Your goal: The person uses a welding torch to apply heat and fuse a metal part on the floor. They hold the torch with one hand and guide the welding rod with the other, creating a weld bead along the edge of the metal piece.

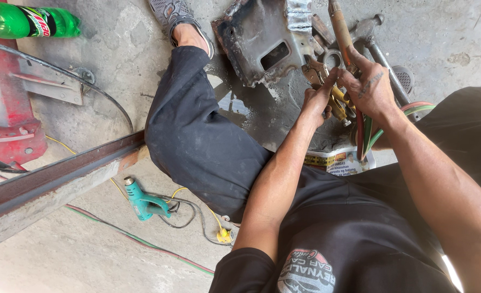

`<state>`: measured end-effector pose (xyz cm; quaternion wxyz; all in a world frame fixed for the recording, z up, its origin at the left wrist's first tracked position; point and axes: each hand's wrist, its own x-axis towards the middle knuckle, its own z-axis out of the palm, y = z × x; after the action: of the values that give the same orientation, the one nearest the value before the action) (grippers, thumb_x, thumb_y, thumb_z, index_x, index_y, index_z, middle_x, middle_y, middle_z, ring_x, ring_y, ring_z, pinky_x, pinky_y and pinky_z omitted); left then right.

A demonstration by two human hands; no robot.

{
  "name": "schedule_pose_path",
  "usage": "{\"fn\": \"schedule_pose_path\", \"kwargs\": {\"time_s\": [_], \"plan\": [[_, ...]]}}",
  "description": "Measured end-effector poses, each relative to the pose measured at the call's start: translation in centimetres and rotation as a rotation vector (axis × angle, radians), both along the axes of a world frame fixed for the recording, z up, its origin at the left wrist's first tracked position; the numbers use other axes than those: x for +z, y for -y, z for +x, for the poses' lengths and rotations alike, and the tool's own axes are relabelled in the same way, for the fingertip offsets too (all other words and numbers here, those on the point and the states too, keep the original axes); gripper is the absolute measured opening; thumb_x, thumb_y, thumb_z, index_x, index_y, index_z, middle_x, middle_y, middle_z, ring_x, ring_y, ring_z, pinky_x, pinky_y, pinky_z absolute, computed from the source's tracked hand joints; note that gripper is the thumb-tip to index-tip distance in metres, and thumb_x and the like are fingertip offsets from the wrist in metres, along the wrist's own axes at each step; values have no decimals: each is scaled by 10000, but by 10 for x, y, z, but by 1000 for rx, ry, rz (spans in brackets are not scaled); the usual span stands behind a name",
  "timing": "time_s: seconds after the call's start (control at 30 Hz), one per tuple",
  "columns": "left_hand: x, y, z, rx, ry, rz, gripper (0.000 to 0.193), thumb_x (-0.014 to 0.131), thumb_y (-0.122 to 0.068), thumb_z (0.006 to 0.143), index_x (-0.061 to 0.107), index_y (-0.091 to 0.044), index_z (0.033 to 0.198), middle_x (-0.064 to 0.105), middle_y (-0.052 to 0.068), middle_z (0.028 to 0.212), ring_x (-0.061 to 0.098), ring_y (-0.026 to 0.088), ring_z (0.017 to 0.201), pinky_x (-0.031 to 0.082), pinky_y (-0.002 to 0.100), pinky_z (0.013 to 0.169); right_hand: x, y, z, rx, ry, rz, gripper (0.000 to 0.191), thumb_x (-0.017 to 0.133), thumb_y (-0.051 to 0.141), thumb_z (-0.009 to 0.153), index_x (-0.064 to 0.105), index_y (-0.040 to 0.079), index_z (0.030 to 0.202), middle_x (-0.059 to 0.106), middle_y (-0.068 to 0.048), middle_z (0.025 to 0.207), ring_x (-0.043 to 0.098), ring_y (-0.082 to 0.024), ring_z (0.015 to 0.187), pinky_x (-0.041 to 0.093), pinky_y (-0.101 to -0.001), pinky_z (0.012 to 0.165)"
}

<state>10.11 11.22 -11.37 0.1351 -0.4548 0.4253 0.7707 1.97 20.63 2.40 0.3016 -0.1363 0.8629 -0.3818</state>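
Note:
I am crouched on a concrete floor. My right hand [369,86] grips the handle of a gas torch [341,32], its brass tube running up out of view. Red and green hoses [366,135] hang from the handle below my wrist. My left hand [317,100] reaches in beside it, fingers pinched on the torch's yellow valve fittings [338,106]. Just beyond both hands lies a rusty, welded metal bracket [262,40] with a slot in it, next to several grey metal parts [368,32].
My left knee in dark trousers [197,135] and sandalled foot [178,19] fill the middle. A rusty steel beam [50,182] runs across the left. A teal power tool [142,201] with wires lies below it. Green bottle [26,21] top left, red machine [4,119], newspaper [338,161].

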Motion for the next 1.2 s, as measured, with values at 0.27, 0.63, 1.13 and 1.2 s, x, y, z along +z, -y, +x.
{"fn": "schedule_pose_path", "kwargs": {"time_s": [0.27, 0.63, 1.13, 1.2], "plan": [[1, 1, -2, 15, -15, 0, 722, 693, -753, 741, 648, -40, 845, 628, 41, 587, 460, 65, 369, 323, 241, 295, 6, 2, 0, -41, 81, -15, 640, 610, 229, 997, 445, 46, 1589, 689, -145, 855, 644, -150, 629, 510, -348, 547], [3, 2, -1, 7, -2, 9, 750, 701, -777, 708, 653, -40, 839, 624, 44, 598, 463, 70, 378, 329, 244, 302, 2, -1, 0, -7, 24, -11, 631, 621, 207, 999, 465, 49, 1591, 665, -143, 815, 627, -140, 654, 499, -341, 580], [-4, -1, 0, 2, -30, -10, 730, 703, -775, 715, 632, -55, 809, 556, -7, 569, 445, 46, 378, 332, 230, 296, 0, -2, 0, -24, 35, -22, 631, 615, 217, 995, 465, 31, 1580, 673, -131, 827, 622, -128, 645, 496, -340, 574], [-6, -2, 2, -2, -29, -17, 723, 704, -770, 734, 618, -54, 796, 525, -20, 565, 441, 42, 380, 337, 227, 296, -2, -4, 1, -14, 18, -1, 633, 621, 217, 1002, 463, 31, 1586, 673, -148, 817, 617, -136, 656, 494, -345, 584]]}}
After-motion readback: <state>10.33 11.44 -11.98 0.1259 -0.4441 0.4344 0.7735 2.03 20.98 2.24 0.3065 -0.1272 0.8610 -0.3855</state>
